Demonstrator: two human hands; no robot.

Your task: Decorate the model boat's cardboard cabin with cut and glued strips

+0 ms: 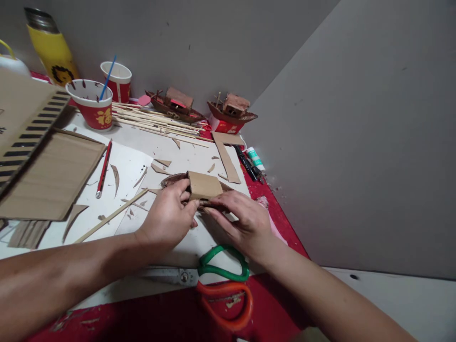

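"Where's the small boat?"

"The cardboard boat (204, 184) is in the middle of the table (290, 230), above the white paper, between the two hands. I can't tell whether its bottom touches the paper."

"What are the fingers doing?"

"Both sets are grasping it. The left hand (170, 209) has its fingers bent around the left part, beside the curved tan roof, with the thumb at the near side. The right hand (245, 216) pinches the near edge toward the right end, thumb below. The fingertips of the two hands are close together."

"And nearer the person?"

"Scissors (184, 276), with one green and one orange handle loop, lie just below the hands. Their blades point left, partly hidden by the left forearm."

"What's to the left?"

"A wooden strip (113, 215) lies slantwise near the left wrist, among cardboard scraps. Beyond it are a red pencil (104, 168) and a cardboard sheet (59, 171)."

"At the back?"

"Two brown boats: one (177, 102) beside a bundle of thin sticks (156, 122), the other (231, 110) on a red box (224, 125). Farther left, a paper cup (94, 111) has a blue stick (108, 77) in it."
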